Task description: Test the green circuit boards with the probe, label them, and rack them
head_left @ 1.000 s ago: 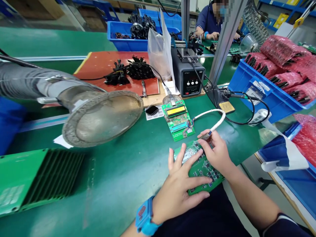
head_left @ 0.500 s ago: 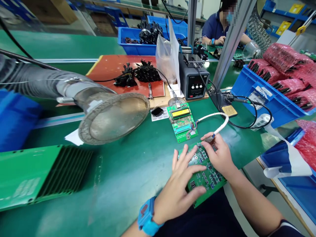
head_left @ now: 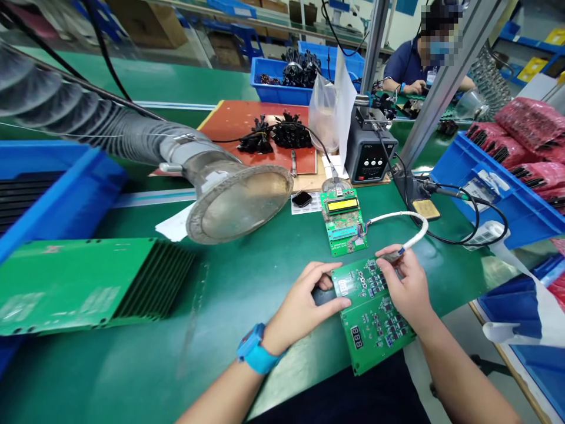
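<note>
Gone from atop one green circuit board [head_left: 374, 313] bearing two numeric displays [head_left: 356, 338], the left hand [head_left: 304, 300] is at the board's left edge, thumb and forefinger parted, hold unclear; the right hand [head_left: 411, 288] pinches one cable plug [head_left: 391, 256] at its far edge.

My green printed circuit board panel [head_left: 369, 309], right of centre low in the frame, lies slanted, component side up. Two matching sections each carry small black chips and a pale-digit display at left. At its upper edge my right fingers [head_left: 392, 280] pinch a grey connector [head_left: 391, 257] ending a white-sleeved cable [head_left: 397, 214].
</note>
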{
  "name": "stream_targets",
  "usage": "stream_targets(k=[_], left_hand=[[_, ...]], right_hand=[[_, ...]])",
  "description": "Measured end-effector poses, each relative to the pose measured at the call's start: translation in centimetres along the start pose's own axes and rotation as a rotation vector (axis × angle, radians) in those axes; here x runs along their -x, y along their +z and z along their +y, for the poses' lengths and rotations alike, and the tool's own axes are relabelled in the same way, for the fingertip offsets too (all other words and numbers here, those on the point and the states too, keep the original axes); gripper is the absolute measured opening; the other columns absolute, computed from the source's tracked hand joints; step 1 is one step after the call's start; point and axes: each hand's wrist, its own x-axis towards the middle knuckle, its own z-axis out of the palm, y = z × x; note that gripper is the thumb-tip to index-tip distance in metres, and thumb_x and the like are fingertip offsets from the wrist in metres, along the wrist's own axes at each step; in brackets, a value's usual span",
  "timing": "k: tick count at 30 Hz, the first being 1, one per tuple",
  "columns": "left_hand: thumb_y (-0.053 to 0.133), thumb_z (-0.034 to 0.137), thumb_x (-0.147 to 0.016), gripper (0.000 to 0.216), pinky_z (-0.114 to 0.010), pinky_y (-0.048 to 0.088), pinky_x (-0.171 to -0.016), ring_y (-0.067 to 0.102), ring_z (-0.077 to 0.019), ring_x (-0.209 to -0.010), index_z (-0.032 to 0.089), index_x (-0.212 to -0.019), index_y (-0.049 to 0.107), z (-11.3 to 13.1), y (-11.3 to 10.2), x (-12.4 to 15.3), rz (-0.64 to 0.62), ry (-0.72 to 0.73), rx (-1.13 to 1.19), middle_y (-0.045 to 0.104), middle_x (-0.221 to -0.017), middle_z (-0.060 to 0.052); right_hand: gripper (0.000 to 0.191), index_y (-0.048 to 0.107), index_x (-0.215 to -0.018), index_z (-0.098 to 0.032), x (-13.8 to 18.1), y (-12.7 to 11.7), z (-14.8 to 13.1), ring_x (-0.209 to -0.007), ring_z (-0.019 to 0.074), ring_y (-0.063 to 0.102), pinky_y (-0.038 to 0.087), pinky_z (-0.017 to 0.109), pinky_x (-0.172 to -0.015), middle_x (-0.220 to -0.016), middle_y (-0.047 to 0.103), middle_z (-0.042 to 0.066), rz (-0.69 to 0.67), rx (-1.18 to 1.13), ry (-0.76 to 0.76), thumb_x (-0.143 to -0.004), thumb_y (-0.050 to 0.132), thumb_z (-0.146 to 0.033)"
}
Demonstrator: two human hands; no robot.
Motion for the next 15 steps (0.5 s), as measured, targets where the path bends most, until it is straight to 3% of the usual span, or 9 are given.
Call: stream_targets(k=[8, 15], left_hand=[[0.071, 0.036, -0.074, 0.047, -0.034, 0.047, -0.08, 0.052, -0.0154, -0.079, 0.025, -0.116, 0.055, -0.57, 0.57, 0.14, 0.015, -0.039, 0.1, 0.047, -0.09, 0.0], [0.073, 0.038, -0.071, 0.049, -0.034, 0.047, -0.078, 0.053, -0.0154, -0.078, 0.025, -0.116, 0.057, -0.72, 0.66, 0.09, 0.019, -0.061, 0.153, 0.048, -0.091, 0.0]], right_hand=[[0.008, 0.053, -0.093, -0.021, -0.22, 0.22, -0.15, -0.077, 0.0168, 0.063, 0.049, 0.029, -0.068, -0.085, 0.066, 0.004, 0.047, 0.049, 0.073, -0.086, 0.055, -0.026], [0.01, 0.053, -0.097, -0.022, -0.15, 0.09, 0.45, -0.086, 0.0175, 0.064, 0.05, 0.03, -0.073, -0.094, 0.066, 0.005, 0.021, -0.075, 0.06, -0.088, 0.053, -0.026]])
